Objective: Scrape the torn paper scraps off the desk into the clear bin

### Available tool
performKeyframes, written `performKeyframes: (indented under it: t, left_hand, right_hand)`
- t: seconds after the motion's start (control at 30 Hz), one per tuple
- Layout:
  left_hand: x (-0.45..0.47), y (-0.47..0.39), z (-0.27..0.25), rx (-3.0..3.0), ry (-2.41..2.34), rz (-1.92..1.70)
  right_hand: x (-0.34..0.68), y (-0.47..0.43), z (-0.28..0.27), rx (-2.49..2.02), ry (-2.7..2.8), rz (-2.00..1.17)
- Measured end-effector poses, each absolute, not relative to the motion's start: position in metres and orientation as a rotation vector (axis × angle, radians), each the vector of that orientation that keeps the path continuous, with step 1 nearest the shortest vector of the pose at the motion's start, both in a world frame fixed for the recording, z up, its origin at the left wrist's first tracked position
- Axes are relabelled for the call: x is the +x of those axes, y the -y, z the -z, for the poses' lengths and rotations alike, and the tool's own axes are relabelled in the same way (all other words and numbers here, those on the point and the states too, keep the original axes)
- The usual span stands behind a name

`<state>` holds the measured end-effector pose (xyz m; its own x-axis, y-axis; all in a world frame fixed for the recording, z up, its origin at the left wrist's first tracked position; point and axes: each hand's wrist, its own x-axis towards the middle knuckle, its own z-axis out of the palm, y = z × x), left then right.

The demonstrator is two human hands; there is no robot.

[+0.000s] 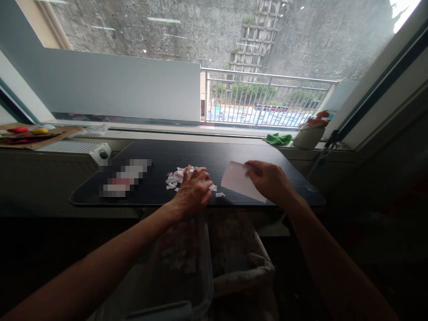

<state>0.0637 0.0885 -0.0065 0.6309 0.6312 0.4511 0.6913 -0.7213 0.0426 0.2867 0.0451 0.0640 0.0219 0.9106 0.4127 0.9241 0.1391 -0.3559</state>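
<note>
My left hand (194, 189) lies over a heap of small torn paper scraps (175, 177) on the dark table (207, 154). Its fingers are slightly bent and spread, touching the scraps. A single scrap (220, 195) lies just right of the heap. My right hand (269, 178) pinches a plain white sheet of paper (236, 180) by its upper right part, thumb and fingers closed on it. The sheet is tilted, its lower edge near the table's front edge.
A clear plastic bin (209, 267) with paper bits inside stands below the table's front, beside a fabric-lined basket (264, 269). On the table's left lies a pixelated item (125, 180). A green cloth (278, 139) and a white pot (308, 136) sit on the windowsill; a radiator (76, 149) is at left.
</note>
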Motion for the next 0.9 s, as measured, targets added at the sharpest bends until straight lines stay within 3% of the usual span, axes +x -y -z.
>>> performKeyframes:
  t: [0.9]
  left_hand:
    - [0.04, -0.088, 0.014, -2.684, 1.129, 0.7]
  right_hand:
    - [0.264, -0.055, -0.058, -1.609, 2.032, -0.075]
